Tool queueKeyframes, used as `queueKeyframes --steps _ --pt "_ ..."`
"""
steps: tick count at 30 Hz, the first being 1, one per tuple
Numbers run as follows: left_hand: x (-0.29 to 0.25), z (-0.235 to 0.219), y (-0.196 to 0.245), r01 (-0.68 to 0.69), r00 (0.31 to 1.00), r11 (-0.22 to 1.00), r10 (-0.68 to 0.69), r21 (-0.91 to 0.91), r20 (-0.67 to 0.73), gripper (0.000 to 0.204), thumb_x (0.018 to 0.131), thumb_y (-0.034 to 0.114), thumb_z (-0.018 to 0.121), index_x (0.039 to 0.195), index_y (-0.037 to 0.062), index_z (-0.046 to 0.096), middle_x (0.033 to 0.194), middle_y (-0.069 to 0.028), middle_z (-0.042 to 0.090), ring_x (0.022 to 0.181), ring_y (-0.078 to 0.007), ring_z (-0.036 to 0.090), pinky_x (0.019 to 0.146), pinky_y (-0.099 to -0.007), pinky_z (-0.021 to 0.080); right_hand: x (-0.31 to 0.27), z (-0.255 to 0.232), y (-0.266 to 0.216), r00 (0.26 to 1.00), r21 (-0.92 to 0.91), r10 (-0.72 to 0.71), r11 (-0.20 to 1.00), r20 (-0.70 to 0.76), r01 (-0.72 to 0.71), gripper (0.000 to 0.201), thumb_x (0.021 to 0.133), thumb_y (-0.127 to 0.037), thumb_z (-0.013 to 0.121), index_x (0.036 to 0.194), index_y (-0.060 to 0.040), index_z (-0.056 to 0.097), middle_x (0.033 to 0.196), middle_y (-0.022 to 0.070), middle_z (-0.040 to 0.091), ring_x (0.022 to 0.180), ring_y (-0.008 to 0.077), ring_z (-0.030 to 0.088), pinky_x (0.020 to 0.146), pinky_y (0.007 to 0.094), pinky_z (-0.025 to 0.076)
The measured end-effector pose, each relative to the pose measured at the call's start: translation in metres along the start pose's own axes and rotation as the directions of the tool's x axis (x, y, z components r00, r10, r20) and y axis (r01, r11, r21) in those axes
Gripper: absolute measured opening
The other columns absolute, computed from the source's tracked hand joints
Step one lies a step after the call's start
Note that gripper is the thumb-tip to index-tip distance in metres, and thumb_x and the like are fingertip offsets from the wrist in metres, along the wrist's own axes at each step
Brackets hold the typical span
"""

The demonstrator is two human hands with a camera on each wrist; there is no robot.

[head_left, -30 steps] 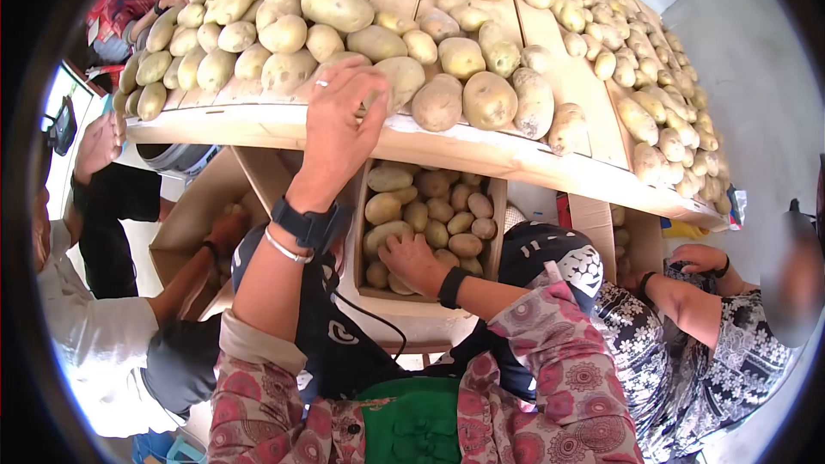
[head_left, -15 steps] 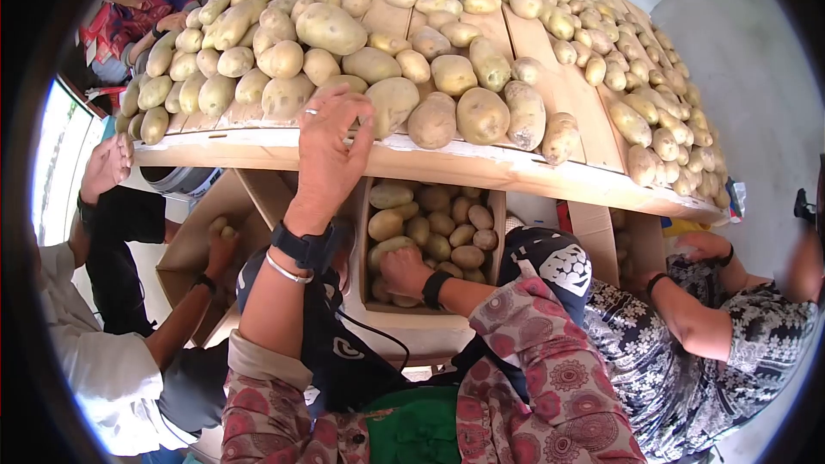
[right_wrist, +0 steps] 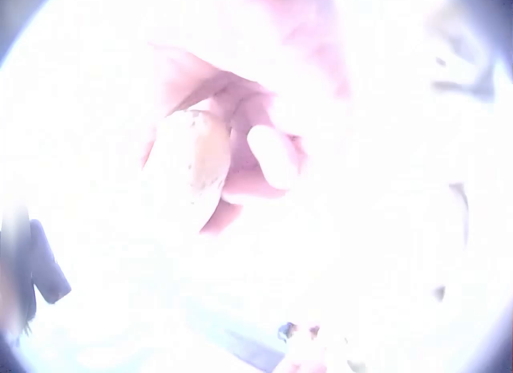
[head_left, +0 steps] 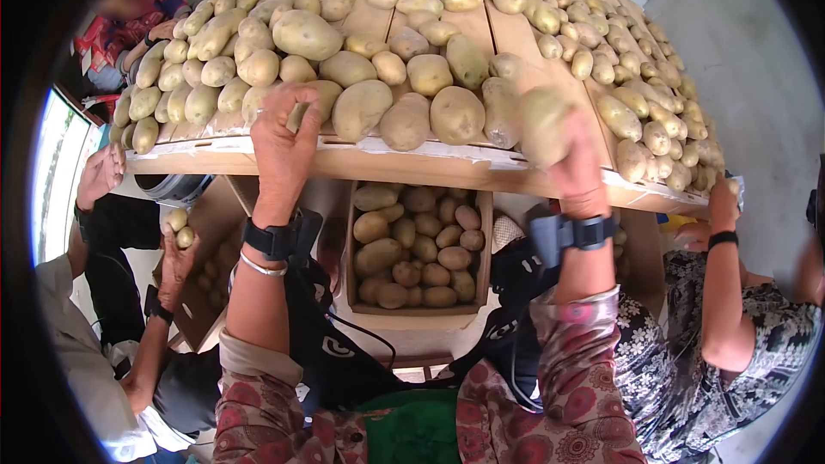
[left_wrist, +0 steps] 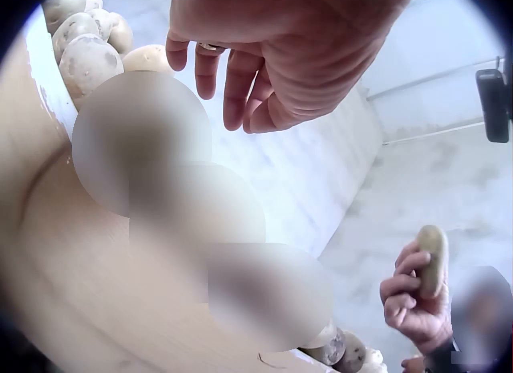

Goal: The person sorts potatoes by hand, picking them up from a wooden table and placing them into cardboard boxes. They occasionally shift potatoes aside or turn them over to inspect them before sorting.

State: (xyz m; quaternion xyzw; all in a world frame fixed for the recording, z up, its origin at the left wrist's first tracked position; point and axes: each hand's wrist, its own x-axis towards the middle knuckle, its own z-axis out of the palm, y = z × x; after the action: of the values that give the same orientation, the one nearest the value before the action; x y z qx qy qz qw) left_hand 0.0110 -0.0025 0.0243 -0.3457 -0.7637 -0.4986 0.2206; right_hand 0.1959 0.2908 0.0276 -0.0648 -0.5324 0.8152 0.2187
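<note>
**One potato held in the right hand, with the left hand loose at the table edge**

A large pale potato (head_left: 543, 127) is gripped in the right hand (head_left: 581, 165), raised at the front of the table (head_left: 421, 168). In the head view it sits at the finger end of that hand, on the side facing the left hand (head_left: 285, 150), and it covers part of the board behind it. Both potato and fingers are smeared, so whether it touches the table cannot be told. The right wrist view is badly washed out, yet a potato shows inside the bent fingers, with a second pale shape beside it that cannot be made out.

The left hand hangs free by the table edge, fingers loosely bent; the left wrist view shows a ring (left_wrist: 211, 46) on one finger. Just beside it, in the head view, lies a big potato (head_left: 362, 110) near the edge, one of a row backed by heaps.

Under the edge, between the two forearms, stands a box (head_left: 419, 309) of potatoes. At the left, another person's hand (head_left: 177, 259) holds two small potatoes (head_left: 183, 237). Low in the left wrist view, a hand (left_wrist: 415, 302) grips an oblong potato (left_wrist: 434, 261) upright; whose hand it is cannot be told.
</note>
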Motion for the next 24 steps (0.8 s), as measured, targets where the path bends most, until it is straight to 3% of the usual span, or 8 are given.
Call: queueKeyframes --steps 3,5,8,13,16,18,21,24 --pt "-0.002 0.007 0.005 -0.051 0.999 0.999 0.051 0.017 -0.014 0.014 0.078 -0.002 0.063 0.091 0.0025 0.062 0.093 -0.0123 0.066 0.107 -0.0291 0.058 0.091 -0.0366 0.044 0.022 -0.015 -0.055 0.943 -0.209 -0.29 0.944 -0.161 0.255 0.042 0.094 -0.031 0.054 0.126 -0.0037 0.05 0.117 0.0111 0.06 0.103 0.0164 0.059 0.089 0.0334 0.051" --pt "-0.002 0.011 0.009 -0.057 0.998 0.998 0.057 0.026 0.006 0.013 0.078 -0.002 0.063 0.091 0.0025 0.062 0.093 -0.0121 0.065 0.107 -0.0301 0.058 0.091 -0.037 0.044 0.026 -0.028 -0.051 0.894 -0.271 -0.327 0.93 -0.308 0.247 0.033 0.094 -0.018 0.055 0.125 -0.007 0.052 0.11 0.0095 0.061 0.097 0.0152 0.059 0.084 0.0297 0.054" --pt "0.0 0.017 0.01 -0.076 0.996 0.996 0.073 0.056 0.046 0.012 0.079 -0.002 0.063 0.091 0.0026 0.062 0.092 -0.0117 0.065 0.108 -0.0322 0.058 0.091 -0.0379 0.044 0.038 -0.048 -0.035 0.901 -0.457 -0.244 0.887 -0.358 0.058 0.032 0.091 -0.01 0.059 0.122 -0.0114 0.053 0.104 0.005 0.061 0.087 0.0116 0.061 0.069 0.0245 0.055" --pt "0.001 0.025 0.015 -0.044 0.997 0.998 0.041 0.047 0.07 0.011 0.082 -0.001 0.061 0.092 0.0031 0.062 0.093 -0.0103 0.065 0.112 -0.0304 0.055 0.096 -0.037 0.039 0.053 -0.048 -0.022 0.915 -0.396 -0.196 0.917 -0.353 0.043 0.042 0.092 -0.006 0.056 0.132 -0.0095 0.042 0.108 0.0093 0.055 0.096 0.0162 0.058 0.078 0.0298 0.054" --pt "0.001 0.028 0.014 -0.108 0.99 0.994 0.107 -0.002 0.087 0.011 0.082 -0.001 0.062 0.092 0.0036 0.062 0.092 -0.0101 0.065 0.111 -0.0309 0.056 0.097 -0.0377 0.039 0.062 -0.057 -0.005 0.936 -0.568 -0.204 0.823 -0.286 0.006 0.038 0.091 -0.01 0.056 0.129 -0.0077 0.049 0.104 0.0068 0.061 0.094 0.017 0.059 0.081 0.03 0.051" --pt "0.0 0.03 0.015 -0.114 0.99 0.992 0.109 0.048 0.088 0.011 0.081 -0.001 0.061 0.092 0.0038 0.063 0.093 -0.0099 0.066 0.109 -0.0312 0.057 0.097 -0.0388 0.039 0.065 -0.067 0.0 0.978 -0.946 -0.108 0.293 -0.176 -0.138 0.04 0.094 -0.017 0.05 0.131 -0.0047 0.049 0.116 0.0106 0.06 0.109 0.022 0.056 0.095 0.0321 0.042" --pt "-0.002 0.031 0.015 -0.116 0.99 0.993 0.114 0.021 0.085 0.011 0.081 -0.001 0.061 0.092 0.0036 0.062 0.094 -0.0102 0.066 0.109 -0.0307 0.057 0.096 -0.0387 0.04 0.063 -0.075 -0.001 0.989 -0.848 -0.028 0.518 -0.147 -0.112 0.042 0.095 -0.023 0.047 0.131 -0.0032 0.049 0.126 0.0145 0.057 0.12 0.0246 0.05 0.103 0.0311 0.034" --pt "-0.003 0.03 0.014 -0.146 0.987 0.985 0.139 0.09 0.081 0.012 0.081 -0.002 0.061 0.092 0.003 0.062 0.094 -0.0107 0.066 0.109 -0.0301 0.058 0.094 -0.0375 0.042 0.062 -0.073 -0.004 0.984 -0.772 0.021 0.617 -0.176 -0.151 0.042 0.095 -0.024 0.047 0.132 -0.0044 0.05 0.129 0.0155 0.055 0.122 0.0247 0.048 0.104 0.031 0.033"
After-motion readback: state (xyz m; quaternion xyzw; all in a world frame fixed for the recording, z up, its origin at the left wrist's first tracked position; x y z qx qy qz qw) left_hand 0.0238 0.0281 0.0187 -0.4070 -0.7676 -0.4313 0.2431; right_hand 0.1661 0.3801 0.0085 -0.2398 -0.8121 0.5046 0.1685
